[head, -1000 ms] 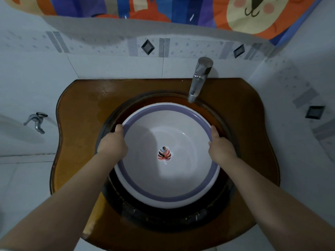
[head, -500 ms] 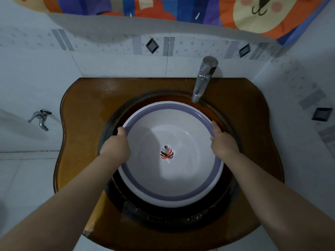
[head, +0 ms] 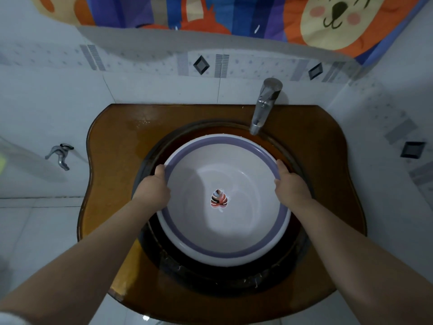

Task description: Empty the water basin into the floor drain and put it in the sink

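A round white water basin [head: 234, 231] with a purple band under its rim and a leaf sticker on its bottom sits inside the dark bowl of the brown glass sink [head: 112, 146]. No water shows inside it. My left hand [head: 152, 191] grips the basin's left rim, thumb along the edge. My right hand [head: 291, 188] grips the right rim the same way. The floor drain is out of view.
A chrome faucet [head: 263, 109] stands at the sink's back right, its spout just above the basin's far rim. A small wall tap [head: 59, 156] sticks out at the left. A colourful cartoon towel [head: 210, 12] hangs above. White tiled walls enclose the corner.
The basin has stayed in the sink bowl with both hands on its rim. The view has shifted slightly, so the sink sits a little more to the right in the frame.
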Demonstrator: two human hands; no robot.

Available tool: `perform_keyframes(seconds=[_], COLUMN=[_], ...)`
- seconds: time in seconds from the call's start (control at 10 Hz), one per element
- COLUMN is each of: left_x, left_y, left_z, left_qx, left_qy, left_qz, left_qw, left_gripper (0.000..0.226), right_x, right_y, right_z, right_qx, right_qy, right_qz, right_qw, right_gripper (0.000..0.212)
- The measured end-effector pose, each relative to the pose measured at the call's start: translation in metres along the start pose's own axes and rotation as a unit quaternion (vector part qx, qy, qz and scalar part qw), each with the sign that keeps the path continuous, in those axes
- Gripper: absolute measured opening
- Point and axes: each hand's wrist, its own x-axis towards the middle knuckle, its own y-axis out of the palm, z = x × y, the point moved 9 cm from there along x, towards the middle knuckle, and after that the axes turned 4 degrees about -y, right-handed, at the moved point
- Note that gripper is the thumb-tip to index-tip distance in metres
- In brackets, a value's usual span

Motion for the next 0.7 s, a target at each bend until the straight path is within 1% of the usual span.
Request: perform_keyframes(seconds=[0.1, 0.2, 0.3, 0.4, 0.5, 0.6, 0.7], left_x=[-0.007, -0.014, -0.017, -0.011, -0.008, -0.008, -0.014], left_y=[-0.006, -0.022, -0.036, -0.042, -0.046, -0.062, -0.085], left_z=[0.0, -0.002, -0.008, -0.009, -0.011, -0.024, -0.04], left_qx=[0.007, 0.038, 0.028, -0.017, -0.039, -0.057, -0.098], left_qy=[-0.003, -0.01, 0.002, 0.003, 0.007, 0.028, 0.051], left_qz=[-0.022, -0.09, -0.136, -0.137, -0.134, -0.157, -0.193], left_qw=[1.0, 0.995, 0.99, 0.99, 0.99, 0.986, 0.975], left_gripper=[0.05, 0.026, 0.015, 0.033, 0.038, 0.043, 0.032], right_x=[-0.005, -0.012, -0.014, -0.013, -0.013, -0.008, -0.003], right_y=[-0.017, -0.036, -0.042, -0.041, -0.046, -0.062, -0.087], right_z=[0.005, 0.009, 0.009, 0.007, 0.006, 0.005, 0.009], right_qx=[0.029, 0.077, 0.107, 0.135, 0.145, 0.165, 0.2], right_qy=[-0.019, -0.041, -0.026, 0.01, 0.023, 0.021, 0.006], right_qz=[-0.058, -0.13, -0.131, -0.1, -0.078, -0.081, -0.109], right_qw=[0.998, 0.988, 0.985, 0.986, 0.986, 0.983, 0.974], right_gripper=[0.058, 0.054, 0.049, 0.049, 0.049, 0.048, 0.046])
